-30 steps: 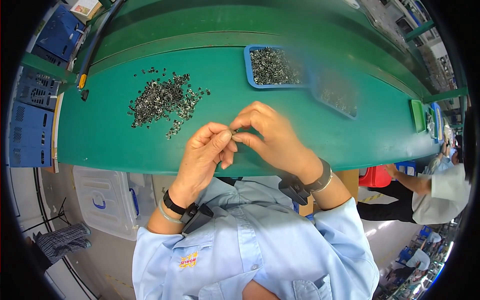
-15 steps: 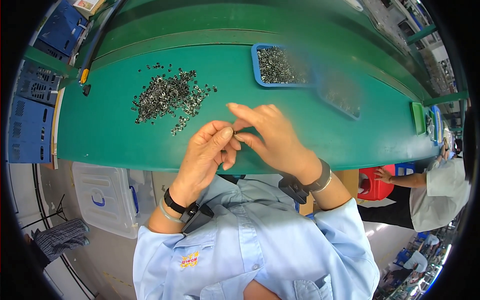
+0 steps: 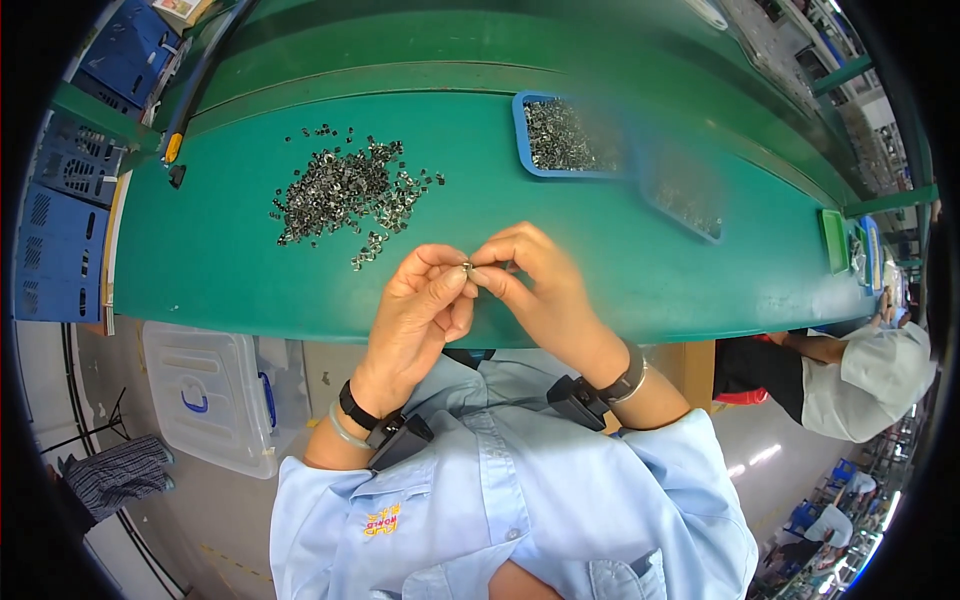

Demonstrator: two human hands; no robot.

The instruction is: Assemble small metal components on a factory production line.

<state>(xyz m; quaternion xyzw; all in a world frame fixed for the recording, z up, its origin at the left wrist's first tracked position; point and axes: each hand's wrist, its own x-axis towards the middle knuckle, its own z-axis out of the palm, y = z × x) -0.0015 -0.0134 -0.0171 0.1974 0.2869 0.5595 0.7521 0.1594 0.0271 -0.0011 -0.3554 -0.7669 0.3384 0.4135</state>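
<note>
A tiny metallic part (image 3: 467,267) is pinched between the fingertips of both hands, just above the near part of the green tabletop. My left hand (image 3: 418,305) grips it with thumb and forefinger, its other fingers curled. From the other side, my right hand (image 3: 535,285) closes thumb and forefinger on the same part. Most of the part is hidden by the fingertips. Beyond my left hand lies a loose pile of small black and silver parts (image 3: 345,190), with several strays around it. A blue tray (image 3: 522,135) full of similar small parts stands farther back, to the right.
A second tray (image 3: 690,225), blurred, sits right of the blue one. A green tray (image 3: 833,240) is at the far right. Blue crates (image 3: 60,250) stand at the left, and a clear lidded bin (image 3: 205,400) is on the floor. Another person (image 3: 870,380) is at the right.
My right forefinger has come down from a raised position to pinch the small part against the thumb. My left hand keeps its pinch. The person at the right has shifted across the red stool.
</note>
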